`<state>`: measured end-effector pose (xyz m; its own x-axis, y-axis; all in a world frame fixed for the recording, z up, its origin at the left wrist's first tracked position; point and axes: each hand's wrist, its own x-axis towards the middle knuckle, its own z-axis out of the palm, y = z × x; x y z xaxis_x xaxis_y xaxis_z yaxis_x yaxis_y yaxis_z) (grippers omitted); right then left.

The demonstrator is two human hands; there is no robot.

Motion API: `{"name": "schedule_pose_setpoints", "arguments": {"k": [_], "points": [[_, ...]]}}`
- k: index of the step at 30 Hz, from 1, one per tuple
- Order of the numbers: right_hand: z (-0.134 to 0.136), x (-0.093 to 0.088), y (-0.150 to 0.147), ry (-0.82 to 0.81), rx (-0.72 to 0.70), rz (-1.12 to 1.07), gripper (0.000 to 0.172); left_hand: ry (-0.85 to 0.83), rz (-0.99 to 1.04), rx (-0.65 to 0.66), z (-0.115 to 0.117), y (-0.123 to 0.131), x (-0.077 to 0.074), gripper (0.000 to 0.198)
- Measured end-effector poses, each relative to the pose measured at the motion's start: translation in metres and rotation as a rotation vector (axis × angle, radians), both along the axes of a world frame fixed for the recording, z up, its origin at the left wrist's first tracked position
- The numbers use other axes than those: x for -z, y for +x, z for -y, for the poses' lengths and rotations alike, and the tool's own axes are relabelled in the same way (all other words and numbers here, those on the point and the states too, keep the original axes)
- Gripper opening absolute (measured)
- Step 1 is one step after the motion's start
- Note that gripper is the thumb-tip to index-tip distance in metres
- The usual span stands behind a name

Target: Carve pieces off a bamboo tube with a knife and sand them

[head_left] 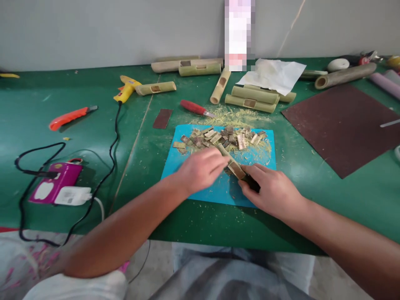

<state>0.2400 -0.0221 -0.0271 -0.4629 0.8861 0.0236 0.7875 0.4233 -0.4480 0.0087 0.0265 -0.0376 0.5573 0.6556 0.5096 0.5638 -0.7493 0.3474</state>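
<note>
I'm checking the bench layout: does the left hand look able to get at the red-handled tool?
Probably yes: the red-handled tool lies ahead of the left hand, with only low scraps between; the hand is at the bamboo, which the right hand grips.

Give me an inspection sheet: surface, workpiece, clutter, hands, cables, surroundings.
Surface: green tabletop; blue sheet on it, strewn with bamboo chips and shavings.
Workpiece: notched bamboo tube, angled over the blue sheet.
Clutter: red-handled blade tool, orange utility knife, yellow glue gun, other bamboo tubes, brown sheet.
Hands: right hand grips the tube's near end; left hand curled at its far half, contact unclear.
Cables: black cord from glue gun, looping past table's front edge near magenta socket box; white cord beside.
Surroundings: grey wall behind.
</note>
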Motion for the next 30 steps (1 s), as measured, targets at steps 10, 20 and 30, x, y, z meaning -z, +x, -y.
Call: {"name": "schedule_pose_setpoints", "arguments": {"k": [10,20,30], "points": [[-0.0002,0.001,0.0,0.005,0.012,-0.018,0.024,0.049,0.034,-0.033,-0.0021,0.0012,0.0031,0.018],[0.0001,-0.0005,-0.0009,-0.024,0.011,-0.004,0.025,-0.017,0.005,0.008,0.0016,0.0028,0.0027,0.018],[0.0,0.0005,0.0003,-0.012,0.008,-0.02,0.024,-0.004,0.045,-0.043,-0.0003,0.0021,0.0024,0.018]]}}
